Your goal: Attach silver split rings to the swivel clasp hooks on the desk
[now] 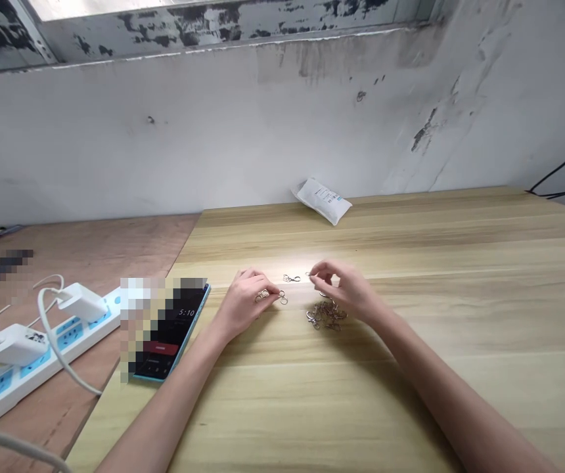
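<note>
Our narrow left fingers (269, 288) sat by a small silver ring (283, 298); our narrow right fingers (318, 274) hung above tangled silver clasps (326, 316) (any hold too small to tell).

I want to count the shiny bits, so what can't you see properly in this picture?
All in the head view:
- Metal rings: the left hand hides parts of them.
- Clasp pile: too tangled and small to count.
- Phone: a pixel blur covers part of it.
- White packet: print too small to read.
</note>
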The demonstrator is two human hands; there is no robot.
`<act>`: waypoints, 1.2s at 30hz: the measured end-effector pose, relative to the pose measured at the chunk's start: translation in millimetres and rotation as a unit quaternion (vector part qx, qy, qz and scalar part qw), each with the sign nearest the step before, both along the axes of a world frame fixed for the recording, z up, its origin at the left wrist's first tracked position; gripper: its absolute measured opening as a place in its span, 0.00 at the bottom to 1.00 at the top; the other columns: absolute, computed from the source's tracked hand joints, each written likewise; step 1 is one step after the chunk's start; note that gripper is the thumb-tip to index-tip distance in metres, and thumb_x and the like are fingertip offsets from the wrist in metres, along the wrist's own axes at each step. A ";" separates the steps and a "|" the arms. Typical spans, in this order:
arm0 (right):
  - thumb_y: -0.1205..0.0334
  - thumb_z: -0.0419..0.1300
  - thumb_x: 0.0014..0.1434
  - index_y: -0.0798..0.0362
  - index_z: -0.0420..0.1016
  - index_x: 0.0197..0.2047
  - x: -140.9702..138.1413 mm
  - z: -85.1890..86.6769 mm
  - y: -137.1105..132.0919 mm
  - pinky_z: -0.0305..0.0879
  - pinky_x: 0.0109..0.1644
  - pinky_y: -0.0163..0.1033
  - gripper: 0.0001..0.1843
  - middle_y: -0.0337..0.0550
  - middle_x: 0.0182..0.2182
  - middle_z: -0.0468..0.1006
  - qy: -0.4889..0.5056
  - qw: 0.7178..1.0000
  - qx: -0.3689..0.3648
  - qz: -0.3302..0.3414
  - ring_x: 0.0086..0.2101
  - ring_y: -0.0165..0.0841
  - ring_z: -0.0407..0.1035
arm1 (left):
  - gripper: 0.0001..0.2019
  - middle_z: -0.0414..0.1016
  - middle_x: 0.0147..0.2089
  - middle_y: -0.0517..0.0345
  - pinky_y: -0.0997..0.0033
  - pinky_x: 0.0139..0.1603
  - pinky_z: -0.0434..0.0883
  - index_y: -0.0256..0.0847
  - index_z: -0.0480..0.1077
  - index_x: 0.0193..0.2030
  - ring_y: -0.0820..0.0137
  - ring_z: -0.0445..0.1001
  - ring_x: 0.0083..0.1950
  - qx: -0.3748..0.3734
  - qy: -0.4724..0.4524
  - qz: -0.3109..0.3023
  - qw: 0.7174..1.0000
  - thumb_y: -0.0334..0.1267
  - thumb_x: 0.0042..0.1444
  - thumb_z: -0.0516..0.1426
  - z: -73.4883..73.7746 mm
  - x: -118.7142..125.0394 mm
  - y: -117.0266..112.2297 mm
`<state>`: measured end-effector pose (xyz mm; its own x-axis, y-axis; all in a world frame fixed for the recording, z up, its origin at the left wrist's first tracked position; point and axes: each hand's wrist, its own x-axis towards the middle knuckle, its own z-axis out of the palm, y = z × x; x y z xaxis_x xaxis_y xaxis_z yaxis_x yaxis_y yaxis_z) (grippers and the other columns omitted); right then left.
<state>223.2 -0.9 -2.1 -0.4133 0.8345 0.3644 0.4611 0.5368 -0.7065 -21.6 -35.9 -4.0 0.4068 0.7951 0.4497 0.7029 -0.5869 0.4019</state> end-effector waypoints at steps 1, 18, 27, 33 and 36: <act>0.61 0.57 0.60 0.52 0.73 0.36 -7.3 -2.3 -3.7 0.62 0.33 0.35 0.06 0.39 0.26 0.76 0.015 1.000 0.001 0.018 0.27 0.30 0.68 | 0.04 0.79 0.32 0.59 0.61 0.46 0.64 0.42 0.75 0.33 0.65 0.72 0.39 0.002 0.001 0.006 1.000 0.36 0.58 0.61 1.3 0.2 -0.2; 0.62 0.61 0.60 0.51 0.79 0.35 -33.1 -16.7 -15.0 0.65 0.34 0.36 0.06 0.42 0.28 0.79 0.068 0.996 0.016 0.060 0.28 0.31 0.69 | 0.04 0.78 0.43 0.55 0.60 0.51 0.68 0.43 0.75 0.31 0.63 0.70 0.49 0.019 -0.028 -0.027 0.999 0.37 0.56 0.63 -1.1 5.4 -1.3; 0.61 0.59 0.62 0.52 0.78 0.38 -33.0 -16.3 -16.9 0.64 0.36 0.38 0.08 0.43 0.30 0.77 0.026 0.999 0.029 0.018 0.29 0.32 0.68 | 0.02 0.77 0.48 0.54 0.53 0.57 0.68 0.46 0.77 0.34 0.61 0.69 0.54 -0.035 -0.106 -0.011 0.994 0.37 0.56 0.63 4.8 6.7 -4.4; 0.60 0.59 0.61 0.50 0.78 0.43 -43.8 -16.0 -23.9 0.64 0.39 0.40 0.08 0.46 0.35 0.72 0.007 0.992 0.120 0.044 0.35 0.35 0.67 | 0.02 0.77 0.47 0.56 0.56 0.58 0.67 0.45 0.77 0.31 0.63 0.69 0.55 -0.088 -0.183 0.007 0.979 0.38 0.54 0.64 6.4 11.1 -7.7; 0.62 0.56 0.64 0.50 0.77 0.40 -47.4 -20.0 -23.2 0.63 0.40 0.41 0.08 0.45 0.34 0.72 0.011 0.989 0.140 0.036 0.35 0.35 0.67 | 0.02 0.77 0.46 0.56 0.56 0.58 0.67 0.45 0.77 0.32 0.63 0.70 0.55 -0.085 -0.198 0.012 0.977 0.38 0.55 0.64 4.8 13.9 -8.7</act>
<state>175.9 -24.1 -22.1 -0.4580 0.6683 0.5861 0.4004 0.7438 -0.5352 -7.7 -44.6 0.8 0.2076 0.8790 0.4292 0.4862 -0.4734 0.7345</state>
